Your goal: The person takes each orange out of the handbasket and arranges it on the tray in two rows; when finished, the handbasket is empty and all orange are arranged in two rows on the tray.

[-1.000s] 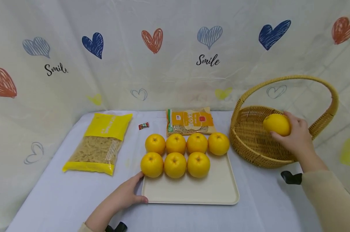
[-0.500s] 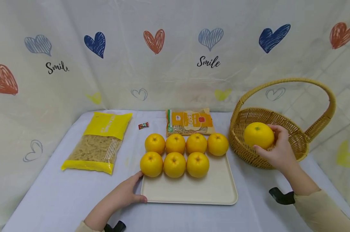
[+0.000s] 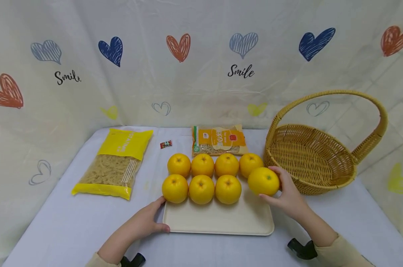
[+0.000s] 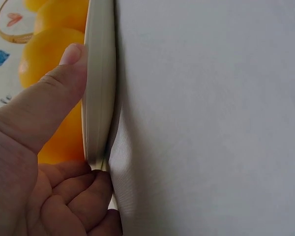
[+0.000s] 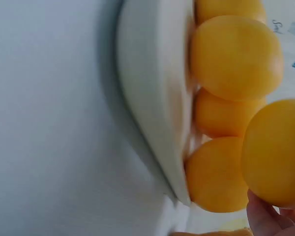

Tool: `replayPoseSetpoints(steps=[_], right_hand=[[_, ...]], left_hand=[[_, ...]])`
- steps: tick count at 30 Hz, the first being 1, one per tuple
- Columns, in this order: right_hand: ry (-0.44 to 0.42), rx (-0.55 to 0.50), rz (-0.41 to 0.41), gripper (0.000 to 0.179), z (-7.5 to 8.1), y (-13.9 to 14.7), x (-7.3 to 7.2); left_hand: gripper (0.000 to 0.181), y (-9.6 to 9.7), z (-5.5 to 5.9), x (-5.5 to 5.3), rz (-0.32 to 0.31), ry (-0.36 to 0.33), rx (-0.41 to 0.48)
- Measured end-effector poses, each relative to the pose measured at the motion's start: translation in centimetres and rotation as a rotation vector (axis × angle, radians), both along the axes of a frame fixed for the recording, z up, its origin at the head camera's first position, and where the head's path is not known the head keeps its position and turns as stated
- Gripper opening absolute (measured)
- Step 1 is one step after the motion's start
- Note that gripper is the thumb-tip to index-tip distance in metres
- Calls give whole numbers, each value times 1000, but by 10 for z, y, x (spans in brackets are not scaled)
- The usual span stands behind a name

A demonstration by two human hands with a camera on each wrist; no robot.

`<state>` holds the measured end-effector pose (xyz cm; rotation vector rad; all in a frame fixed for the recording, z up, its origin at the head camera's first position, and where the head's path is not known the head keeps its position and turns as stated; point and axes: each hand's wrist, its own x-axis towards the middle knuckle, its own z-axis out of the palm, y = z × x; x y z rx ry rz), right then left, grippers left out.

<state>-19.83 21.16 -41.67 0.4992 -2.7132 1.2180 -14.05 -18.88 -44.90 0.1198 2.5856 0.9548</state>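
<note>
My right hand (image 3: 290, 196) grips a yellow-orange orange (image 3: 263, 181), thumb in front and fingers behind, over the right side of a cream tray (image 3: 218, 220). Seen from the right wrist, the held orange (image 5: 278, 155) is above the tray's surface, its fingertips (image 5: 265, 219) beneath it. Two rows of oranges (image 3: 201, 189) fill the tray's back part: several behind, three in front. The held one overlaps the right orange (image 3: 250, 163) of the back row. At the tray's front left corner, my left hand (image 3: 142, 222) holds the edge; its thumb (image 4: 59, 88) lies along the rim.
A wicker basket (image 3: 308, 154) with a tall handle stands right of the tray. Behind the tray lies an orange food packet (image 3: 219, 140), with a small red wrapped sweet (image 3: 166, 144) to its left. A yellow bag of dry food (image 3: 112, 163) lies farther left.
The right hand has carried the orange out of the basket, leftward and toward me, to over the tray's right side. The left hand has kept its place at the tray.
</note>
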Motion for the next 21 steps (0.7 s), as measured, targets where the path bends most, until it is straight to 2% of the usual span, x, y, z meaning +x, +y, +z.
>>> replayPoseSetpoints(steps=[9, 21], right_hand=[[-20, 142, 41, 83, -19, -6, -1], [-126, 122, 64, 83, -24, -6, -5]], left_hand=[[103, 0, 2, -1, 0, 13, -14], [104, 0, 1, -1, 10, -10, -20]])
